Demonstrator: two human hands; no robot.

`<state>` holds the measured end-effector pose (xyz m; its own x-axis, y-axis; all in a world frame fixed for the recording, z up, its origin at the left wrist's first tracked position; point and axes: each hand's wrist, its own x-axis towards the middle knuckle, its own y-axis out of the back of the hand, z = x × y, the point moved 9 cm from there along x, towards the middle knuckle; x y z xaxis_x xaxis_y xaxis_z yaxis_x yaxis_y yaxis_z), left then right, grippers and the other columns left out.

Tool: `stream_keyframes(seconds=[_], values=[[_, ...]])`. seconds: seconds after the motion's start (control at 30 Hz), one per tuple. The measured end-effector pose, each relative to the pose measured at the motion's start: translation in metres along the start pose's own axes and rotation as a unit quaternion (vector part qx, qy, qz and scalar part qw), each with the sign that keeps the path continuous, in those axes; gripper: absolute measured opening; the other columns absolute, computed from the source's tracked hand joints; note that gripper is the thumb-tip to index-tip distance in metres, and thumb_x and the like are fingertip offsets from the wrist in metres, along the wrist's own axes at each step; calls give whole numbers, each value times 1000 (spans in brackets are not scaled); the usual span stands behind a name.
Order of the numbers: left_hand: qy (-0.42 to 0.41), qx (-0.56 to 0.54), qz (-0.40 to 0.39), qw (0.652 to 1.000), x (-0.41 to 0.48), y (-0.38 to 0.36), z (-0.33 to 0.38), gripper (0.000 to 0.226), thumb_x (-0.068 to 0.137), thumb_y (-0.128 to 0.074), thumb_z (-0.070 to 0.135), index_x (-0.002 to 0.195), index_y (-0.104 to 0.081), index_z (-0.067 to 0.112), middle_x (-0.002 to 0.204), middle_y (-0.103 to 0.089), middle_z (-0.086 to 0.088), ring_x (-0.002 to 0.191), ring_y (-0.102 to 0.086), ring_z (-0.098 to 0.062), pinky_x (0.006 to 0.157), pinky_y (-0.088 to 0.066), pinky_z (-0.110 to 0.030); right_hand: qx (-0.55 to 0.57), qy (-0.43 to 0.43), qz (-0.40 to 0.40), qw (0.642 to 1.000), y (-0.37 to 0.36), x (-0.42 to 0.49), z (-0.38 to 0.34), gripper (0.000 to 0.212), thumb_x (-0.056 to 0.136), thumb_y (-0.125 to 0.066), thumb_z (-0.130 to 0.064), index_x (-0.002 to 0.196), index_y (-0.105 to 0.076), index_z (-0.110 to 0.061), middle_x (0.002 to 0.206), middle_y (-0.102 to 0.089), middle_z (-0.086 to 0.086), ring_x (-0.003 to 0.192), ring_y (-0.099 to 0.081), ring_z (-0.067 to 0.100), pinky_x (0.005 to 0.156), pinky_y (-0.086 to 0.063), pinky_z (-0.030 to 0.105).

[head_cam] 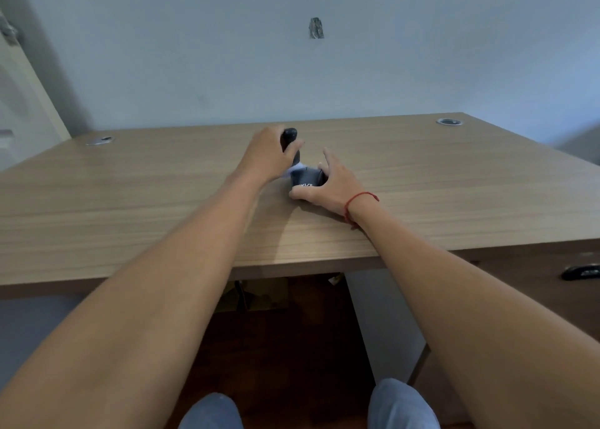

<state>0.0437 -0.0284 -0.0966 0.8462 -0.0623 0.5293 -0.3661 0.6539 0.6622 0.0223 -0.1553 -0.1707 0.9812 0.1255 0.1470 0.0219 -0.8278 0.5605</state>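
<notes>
A small dark box (306, 178) with white lettering sits near the middle of the wooden desk (130, 201). My right hand (328, 183) grips it from the right, thumb at its near edge and fingers over its far side. My left hand (268, 154) holds a dark rounded object (288, 138) upright just above and behind the box. Something pale (293, 170) shows between the dark object and the box; it is blurred.
Two round cable grommets sit at the desk's far corners, left (100, 140) and right (449, 122). A wall stands right behind the desk. A drawer handle (581, 272) is under the desk's right side. My knees (402, 402) are below the front edge.
</notes>
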Motion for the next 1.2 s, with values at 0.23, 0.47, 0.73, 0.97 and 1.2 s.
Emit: stream_keyframes(seconds=[0.23, 0.47, 0.73, 0.97, 1.2], values=[[-26, -75, -82, 993, 6, -12, 20, 26, 87, -63, 27, 87, -61, 2, 81, -61, -12, 77, -58, -24, 72, -48, -36, 3, -7, 4, 1000, 1, 1, 2, 121, 71, -82, -42, 158, -1, -14, 157, -38, 6, 142, -38, 23, 104, -33, 29], [-9, -23, -104, 994, 9, -14, 12, 28, 88, -61, 32, 94, -61, 5, 85, -59, -9, 76, -54, -24, 71, -43, -31, 1, -8, -1, 1000, -3, 6, 3, 129, 66, -81, -49, 157, 4, -18, 146, -51, 5, 134, -48, 23, 104, -40, 33], [16, 5, -28, 999, 6, -11, 1, 28, 88, -61, 31, 104, -63, 8, 105, -67, -15, 96, -60, -29, 81, -46, -30, -9, 1, -1, 1000, -1, 3, 1, 108, 70, -79, -46, 155, -20, -15, 151, -45, 9, 136, -46, 24, 103, -38, 33], [79, 6, 77, 994, -8, 2, -20, 35, 92, -52, 32, 101, -57, -1, 105, -64, -23, 99, -57, -37, 79, -45, -37, -31, 32, -3, 999, -2, 7, -1, 63, 66, -76, -55, 115, -64, -19, 105, -65, -2, 97, -60, 17, 74, -42, 26], [154, -182, 206, 949, -40, 15, -46, 28, 84, -53, 35, 65, -50, 14, 75, -65, -16, 75, -65, -38, 69, -56, -48, -17, 46, -5, 999, -3, 7, -3, 34, 70, -76, -48, 81, -60, -19, 77, -58, -5, 72, -53, 14, 65, -40, 27]])
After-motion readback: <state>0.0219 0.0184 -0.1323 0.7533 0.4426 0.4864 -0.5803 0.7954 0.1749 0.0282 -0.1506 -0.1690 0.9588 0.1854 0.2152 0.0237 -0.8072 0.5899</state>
